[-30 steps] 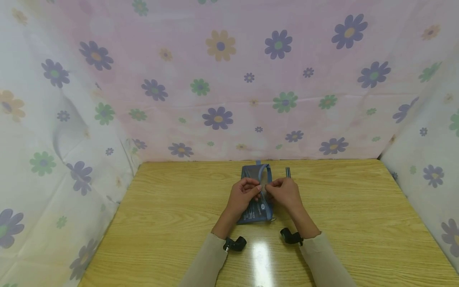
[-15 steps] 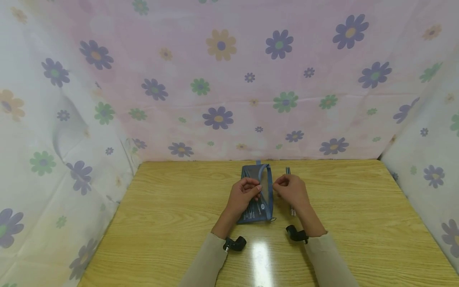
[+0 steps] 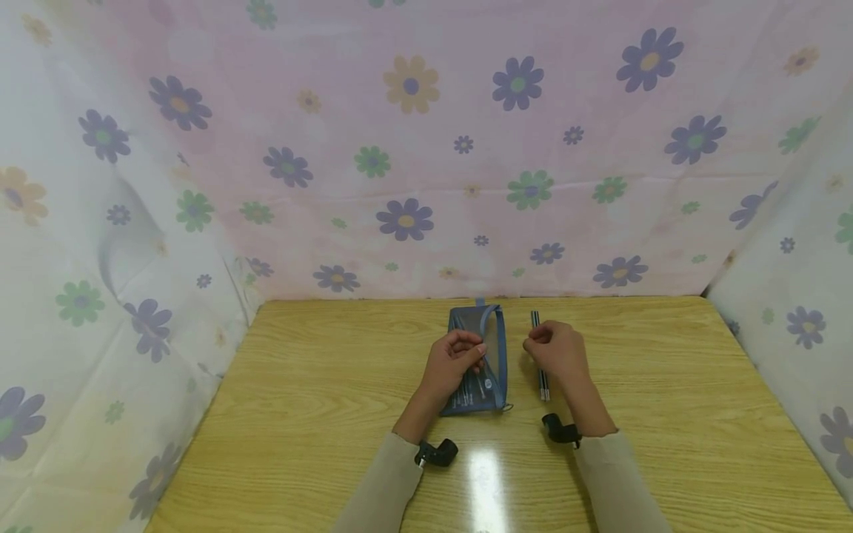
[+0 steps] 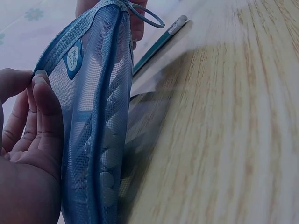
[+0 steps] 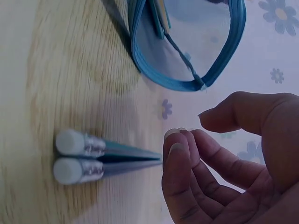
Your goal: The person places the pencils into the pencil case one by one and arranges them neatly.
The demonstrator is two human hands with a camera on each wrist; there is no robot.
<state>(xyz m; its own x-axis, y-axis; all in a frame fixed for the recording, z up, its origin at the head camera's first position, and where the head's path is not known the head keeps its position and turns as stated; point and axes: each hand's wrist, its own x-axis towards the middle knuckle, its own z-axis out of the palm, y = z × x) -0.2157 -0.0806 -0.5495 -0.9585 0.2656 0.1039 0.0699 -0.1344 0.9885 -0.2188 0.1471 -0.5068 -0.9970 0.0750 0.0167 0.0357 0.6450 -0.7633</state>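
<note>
My left hand (image 3: 448,369) pinches the opening's edge of a blue mesh zip pouch (image 3: 469,320), which lies on the table with its zip side gaping. In the left wrist view, thumb and forefinger hold the zip edge of the pouch (image 4: 84,107). Slim pencil-like sticks show inside the opening in the right wrist view. Two dark green pencils (image 3: 543,386) with white erasers lie side by side to the right of the pouch. Just over them is my right hand (image 3: 563,355), its fingers loosely bent, thumb apart, nothing between them. In the right wrist view the pencils (image 5: 96,144) lie beside the fingertips.
The wood-grain table (image 3: 320,385) reaches back to a flowered cloth (image 3: 446,148) that hangs behind and on both sides. A ring (image 4: 149,16) hangs at the pouch's near zip end. Black wrist cameras (image 3: 437,453) sit at both cuffs.
My right hand has moved right, from the pouch's opening to over the pencils, uncovering the opening and the pencils' near ends. The left hand keeps its hold on the pouch.
</note>
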